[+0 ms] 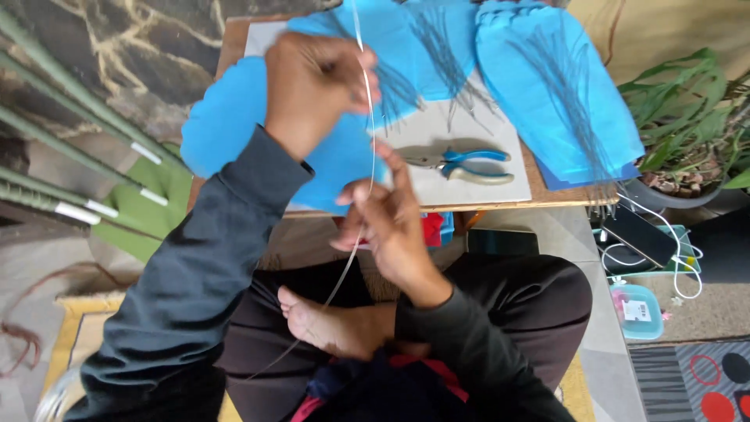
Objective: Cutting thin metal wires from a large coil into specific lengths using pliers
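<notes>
My left hand (312, 86) is raised over the low wooden table (500, 205), fingers pinched on the upper part of a thin pale wire (373, 133). My right hand (387, 223) sits lower, near the table's front edge, pinching the same wire, which trails down past my bare foot (336, 324). Blue petal-shaped sheets (555, 86) lie on the table with bundles of thin dark wires (574, 101) on them. Blue-handled pliers (461, 164) rest on a white sheet (437, 141) just right of my right hand.
Green rods with white tape (78, 148) lean at the left. A potted plant (687, 133) stands at the right. A dark phone with a white cable (644, 238) and a small light-blue box (637, 311) lie on the floor at the right.
</notes>
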